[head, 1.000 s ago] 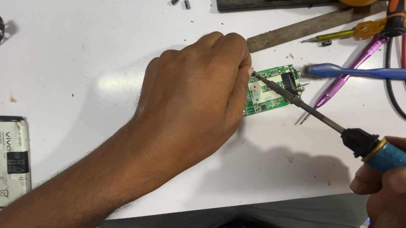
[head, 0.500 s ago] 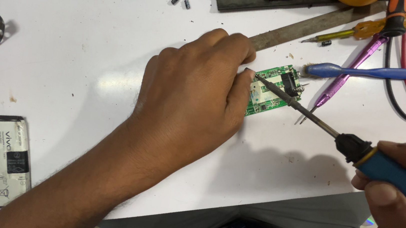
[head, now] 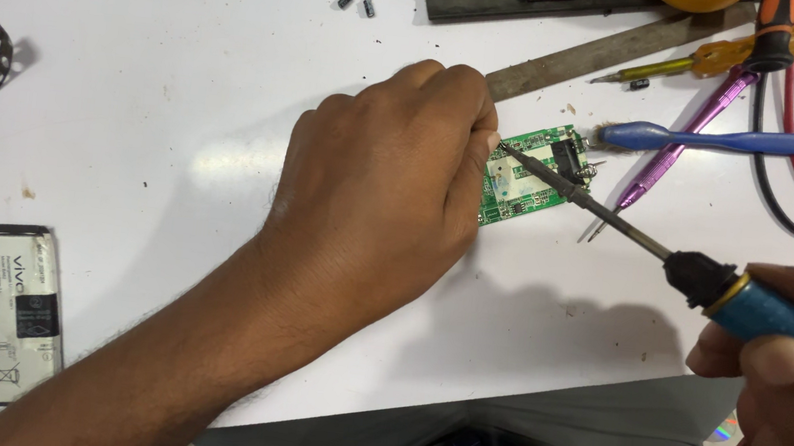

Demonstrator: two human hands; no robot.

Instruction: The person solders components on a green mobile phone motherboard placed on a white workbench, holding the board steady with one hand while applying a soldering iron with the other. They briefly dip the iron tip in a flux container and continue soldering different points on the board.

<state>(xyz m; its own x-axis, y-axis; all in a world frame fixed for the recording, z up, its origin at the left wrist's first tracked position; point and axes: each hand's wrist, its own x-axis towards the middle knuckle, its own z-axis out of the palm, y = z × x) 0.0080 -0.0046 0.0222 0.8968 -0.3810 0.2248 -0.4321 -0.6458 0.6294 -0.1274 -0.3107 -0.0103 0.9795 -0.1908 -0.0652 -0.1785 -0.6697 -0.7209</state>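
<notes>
On the white counter [head: 180,131], a small green circuit board [head: 524,182] is pinned by the left hand [head: 381,192], fingers pressed together on its nine-o'clock edge, steadying it for the blue-handled soldering iron [head: 696,279] clamped in the right hand [head: 783,382] at four o'clock.

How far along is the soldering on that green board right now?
Done: nothing finished can be confirmed; the joints are too small to judge. In hand: the left hand pins the green circuit board to the white table, while the right hand holds the soldering iron with its tip on the board. Left: the two small loose components lie unused up the table.
</notes>
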